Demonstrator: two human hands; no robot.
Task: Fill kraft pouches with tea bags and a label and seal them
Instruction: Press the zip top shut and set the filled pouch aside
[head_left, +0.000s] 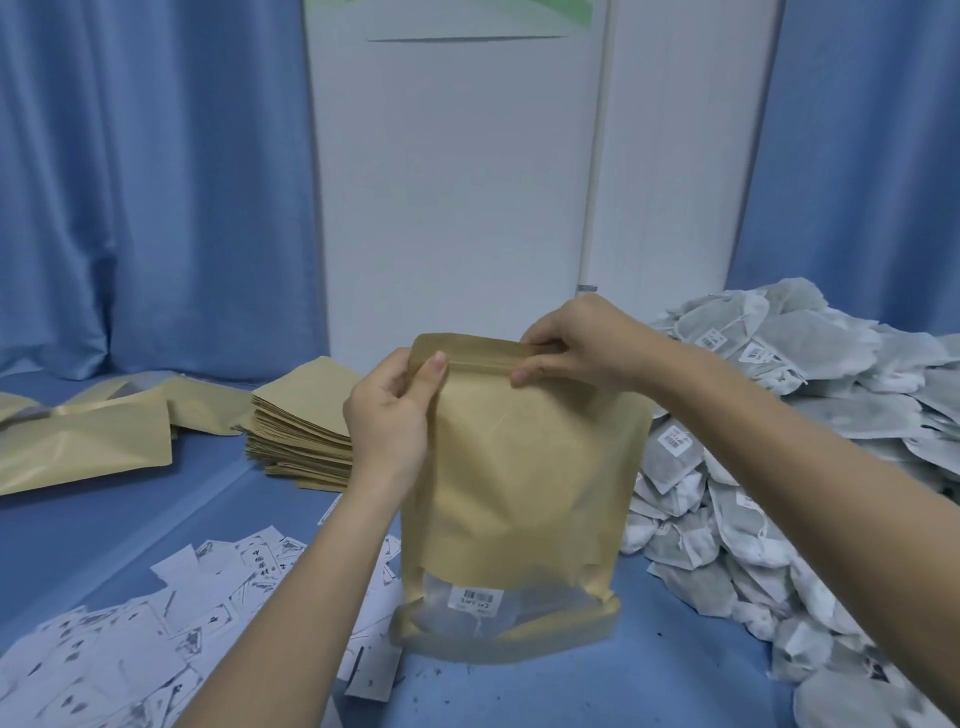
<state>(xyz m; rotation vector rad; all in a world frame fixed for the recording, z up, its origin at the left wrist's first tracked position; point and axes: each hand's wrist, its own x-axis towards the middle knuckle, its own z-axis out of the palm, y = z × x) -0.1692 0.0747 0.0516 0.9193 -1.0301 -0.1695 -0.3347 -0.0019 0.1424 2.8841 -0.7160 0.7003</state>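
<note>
A kraft pouch (524, 467) stands upright on the blue table in the middle of the view. Tea bags with a barcode tag show through its clear window (483, 603) near the bottom. My left hand (389, 410) pinches the top strip at its left end, thumb on the front. My right hand (576, 343) pinches the same strip at its right end. A heap of grey-white tea bags (810, 431) lies to the right. Printed paper labels (156, 623) are scattered at the lower left.
A stack of flat empty kraft pouches (306, 431) sits left of the held pouch. More pouches (83, 441) lie at the far left. Blue curtains (156, 182) and a white panel (457, 182) stand behind the table.
</note>
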